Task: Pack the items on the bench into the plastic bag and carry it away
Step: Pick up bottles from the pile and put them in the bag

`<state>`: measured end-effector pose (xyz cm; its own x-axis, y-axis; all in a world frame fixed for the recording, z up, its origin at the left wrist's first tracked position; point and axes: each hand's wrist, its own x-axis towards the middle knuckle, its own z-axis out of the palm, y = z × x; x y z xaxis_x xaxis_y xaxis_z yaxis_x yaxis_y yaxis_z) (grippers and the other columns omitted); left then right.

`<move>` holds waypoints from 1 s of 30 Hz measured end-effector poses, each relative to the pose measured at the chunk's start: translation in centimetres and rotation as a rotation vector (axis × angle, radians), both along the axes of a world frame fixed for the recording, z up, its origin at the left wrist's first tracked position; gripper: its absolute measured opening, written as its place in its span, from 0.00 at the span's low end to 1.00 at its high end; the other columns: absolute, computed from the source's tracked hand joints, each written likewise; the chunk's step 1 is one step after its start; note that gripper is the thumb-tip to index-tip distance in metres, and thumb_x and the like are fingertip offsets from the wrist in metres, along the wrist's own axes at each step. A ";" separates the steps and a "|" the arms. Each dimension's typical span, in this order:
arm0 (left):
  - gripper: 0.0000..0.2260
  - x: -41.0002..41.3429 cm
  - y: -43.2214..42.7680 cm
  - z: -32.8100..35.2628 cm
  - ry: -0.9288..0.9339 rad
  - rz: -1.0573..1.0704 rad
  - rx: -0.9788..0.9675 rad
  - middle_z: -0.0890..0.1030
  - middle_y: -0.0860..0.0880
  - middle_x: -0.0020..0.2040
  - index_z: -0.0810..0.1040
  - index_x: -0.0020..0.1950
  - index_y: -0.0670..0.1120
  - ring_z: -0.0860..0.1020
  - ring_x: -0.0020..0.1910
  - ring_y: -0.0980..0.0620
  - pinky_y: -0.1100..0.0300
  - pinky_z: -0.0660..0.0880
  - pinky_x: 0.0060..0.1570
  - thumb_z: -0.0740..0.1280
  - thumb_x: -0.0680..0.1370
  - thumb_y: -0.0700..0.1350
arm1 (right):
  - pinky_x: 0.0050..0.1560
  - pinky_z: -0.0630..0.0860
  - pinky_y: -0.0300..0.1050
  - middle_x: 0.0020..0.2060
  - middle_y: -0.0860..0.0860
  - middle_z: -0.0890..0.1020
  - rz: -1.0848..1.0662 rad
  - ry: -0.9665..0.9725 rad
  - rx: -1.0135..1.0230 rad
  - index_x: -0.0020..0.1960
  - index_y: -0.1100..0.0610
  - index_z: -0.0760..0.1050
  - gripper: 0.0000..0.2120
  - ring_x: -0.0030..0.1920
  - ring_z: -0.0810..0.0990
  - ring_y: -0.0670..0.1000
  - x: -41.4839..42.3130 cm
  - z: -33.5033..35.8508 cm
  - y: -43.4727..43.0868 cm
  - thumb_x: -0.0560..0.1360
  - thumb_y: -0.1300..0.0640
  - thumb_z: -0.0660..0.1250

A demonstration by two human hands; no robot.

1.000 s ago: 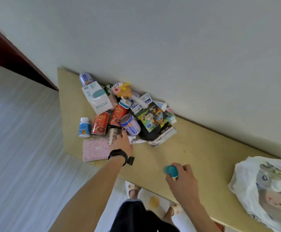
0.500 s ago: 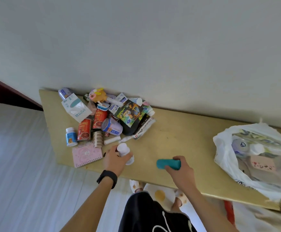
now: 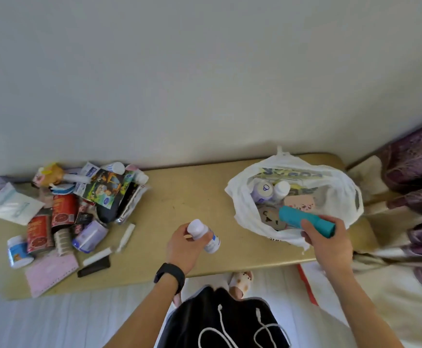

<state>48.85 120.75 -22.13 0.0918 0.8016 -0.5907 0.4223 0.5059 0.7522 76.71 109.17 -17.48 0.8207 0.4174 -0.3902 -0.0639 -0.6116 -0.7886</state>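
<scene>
Left grip (image 3: 186,247): curled round a white bottle (image 3: 199,231), cap upward, raised over the middle of the worktop (image 3: 179,197); black band (image 3: 169,273) on the wrist.
Right grip (image 3: 330,243): wrapped round the near end of a teal tube (image 3: 302,218), held tilted.
Teal tube: far end reaching over the open mouth of the plastic bag (image 3: 242,199).
Plastic bag: white, at the worktop's right end, already holding small bottles and flat packets.
White bottle: left of the bag, clear of it.
Unpacked heap (image 3: 79,204): at the worktop's left end, well apart from both grips; red cans (image 3: 63,209), pink notebook (image 3: 51,272), picture packet (image 3: 104,187) among it.
</scene>
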 end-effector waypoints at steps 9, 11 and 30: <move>0.19 6.7 -2.5 0.7 0.084 -0.100 -0.018 0.80 0.59 0.51 0.75 0.56 0.56 0.80 0.47 0.59 0.65 0.73 0.39 0.76 0.69 0.54 | 0.34 0.76 0.47 0.46 0.53 0.79 0.431 -0.102 -0.507 0.57 0.55 0.68 0.20 0.40 0.79 0.53 11.3 -4.7 1.8 0.72 0.45 0.70; 0.18 7.2 -2.9 0.7 0.093 -0.095 -0.027 0.79 0.60 0.51 0.75 0.56 0.55 0.80 0.47 0.60 0.64 0.73 0.39 0.76 0.70 0.54 | 0.38 0.78 0.49 0.46 0.54 0.80 0.427 -0.078 -0.597 0.58 0.56 0.68 0.22 0.42 0.80 0.54 12.5 -5.9 1.8 0.71 0.45 0.69; 0.16 16.7 -3.8 1.0 0.093 -0.466 0.004 0.81 0.55 0.55 0.79 0.57 0.53 0.78 0.55 0.54 0.55 0.74 0.59 0.62 0.78 0.61 | 0.43 0.80 0.46 0.44 0.53 0.84 0.493 0.409 -0.073 0.56 0.52 0.76 0.15 0.37 0.82 0.48 3.6 -3.4 -0.9 0.74 0.45 0.71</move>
